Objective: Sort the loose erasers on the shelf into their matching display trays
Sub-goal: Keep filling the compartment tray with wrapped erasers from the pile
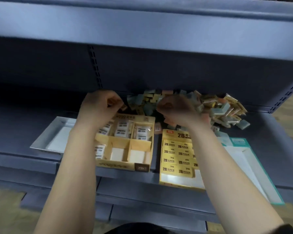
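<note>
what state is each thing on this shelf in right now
eraser pile, loose unsorted heap at the back of the shelf
divided tan tray, back three cells filled, front left partly, other two empty
yellow 2B tray, mostly full, gap at front
grey tray, looks empty
teal-edged tray, looks empty
left hand, fingers pinch a small eraser
right hand, fingers curled over the pile, grip unclear

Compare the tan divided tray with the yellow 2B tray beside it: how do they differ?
The tan divided tray is split into cells; the yellow 2B tray shows no dividers. The tan tray holds white wrapped erasers, with two front cells empty; the yellow tray is nearly full of yellow-sleeved erasers. Both sit on the shelf and bear a 2B mark.
</note>
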### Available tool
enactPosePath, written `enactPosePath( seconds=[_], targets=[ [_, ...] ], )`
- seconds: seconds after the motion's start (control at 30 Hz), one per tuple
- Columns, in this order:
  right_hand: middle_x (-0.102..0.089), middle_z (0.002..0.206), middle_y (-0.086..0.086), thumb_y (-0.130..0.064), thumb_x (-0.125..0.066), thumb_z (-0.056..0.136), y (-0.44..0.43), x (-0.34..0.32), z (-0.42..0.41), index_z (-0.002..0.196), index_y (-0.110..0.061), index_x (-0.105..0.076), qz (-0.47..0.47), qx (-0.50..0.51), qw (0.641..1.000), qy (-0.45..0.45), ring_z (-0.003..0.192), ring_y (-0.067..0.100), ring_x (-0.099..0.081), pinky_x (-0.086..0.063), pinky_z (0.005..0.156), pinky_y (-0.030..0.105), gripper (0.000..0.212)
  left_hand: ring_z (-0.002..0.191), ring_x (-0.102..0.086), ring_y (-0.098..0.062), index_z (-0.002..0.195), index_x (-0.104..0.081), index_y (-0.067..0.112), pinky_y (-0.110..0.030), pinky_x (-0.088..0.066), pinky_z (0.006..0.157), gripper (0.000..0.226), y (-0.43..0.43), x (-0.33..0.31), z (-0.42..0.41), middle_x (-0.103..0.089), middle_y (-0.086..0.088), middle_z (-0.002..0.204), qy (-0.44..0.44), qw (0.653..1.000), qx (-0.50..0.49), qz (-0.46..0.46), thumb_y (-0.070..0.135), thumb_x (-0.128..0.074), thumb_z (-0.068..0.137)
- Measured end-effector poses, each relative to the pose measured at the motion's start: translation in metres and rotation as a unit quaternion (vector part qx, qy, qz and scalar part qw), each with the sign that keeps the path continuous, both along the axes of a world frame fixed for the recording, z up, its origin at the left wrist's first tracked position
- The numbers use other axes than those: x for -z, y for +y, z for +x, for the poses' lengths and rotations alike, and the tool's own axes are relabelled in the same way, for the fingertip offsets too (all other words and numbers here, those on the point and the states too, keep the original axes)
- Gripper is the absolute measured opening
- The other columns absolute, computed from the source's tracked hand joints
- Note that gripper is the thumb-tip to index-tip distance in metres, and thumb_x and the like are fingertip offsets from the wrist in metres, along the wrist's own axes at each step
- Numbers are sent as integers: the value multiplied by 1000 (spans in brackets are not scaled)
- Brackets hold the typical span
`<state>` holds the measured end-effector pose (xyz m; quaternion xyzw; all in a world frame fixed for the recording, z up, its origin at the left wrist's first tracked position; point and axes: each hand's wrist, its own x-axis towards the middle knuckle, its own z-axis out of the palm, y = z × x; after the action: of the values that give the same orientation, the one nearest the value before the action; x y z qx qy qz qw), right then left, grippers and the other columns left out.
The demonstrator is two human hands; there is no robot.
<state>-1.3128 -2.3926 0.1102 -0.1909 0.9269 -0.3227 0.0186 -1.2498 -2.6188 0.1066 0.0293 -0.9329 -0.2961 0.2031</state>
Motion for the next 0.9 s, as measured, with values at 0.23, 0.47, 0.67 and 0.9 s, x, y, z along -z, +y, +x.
enactPosePath(
  seconds=[0.23,0.47,0.67,0.9],
  targets=[
    [-69,95,-4,-28,-61,95,-40,9,-9,101,-16,-73,9,39,999,-9,84,10,-61,-44,65,19,18,83,-66,-8,90,-74,19,-32,-55,78,5,-40,3,-46,-69,10,84,-43,996,71,-29,22,-70,88],
    [-67,96,-2,-23,-60,94,-57,14,-14,102,-15,-73,18,83,996,-19,88,12,-60,-35,59,13,18,94,-64,-13,92,-73,25,-36,-54,85,5,-55,15,-92,-70,6,98,-130,981,128,-67,23,-70,89],
    [-67,97,1,-21,-59,93,-61,13,-14,101,-12,-72,39,103,994,-14,84,12,-58,-29,55,8,17,92,-65,-17,89,-68,27,-44,-54,89,9,-55,40,-121,-69,3,96,-238,956,166,-46,23,-75,85],
    [-58,102,-5,-21,-53,98,-61,10,-14,113,-18,-69,70,106,992,-6,68,-1,-36,-25,51,-6,23,97,-62,-18,108,-70,15,-34,-49,83,27,-56,50,-128,-68,-1,105,-251,954,154,-45,26,-76,83]
  ],
)
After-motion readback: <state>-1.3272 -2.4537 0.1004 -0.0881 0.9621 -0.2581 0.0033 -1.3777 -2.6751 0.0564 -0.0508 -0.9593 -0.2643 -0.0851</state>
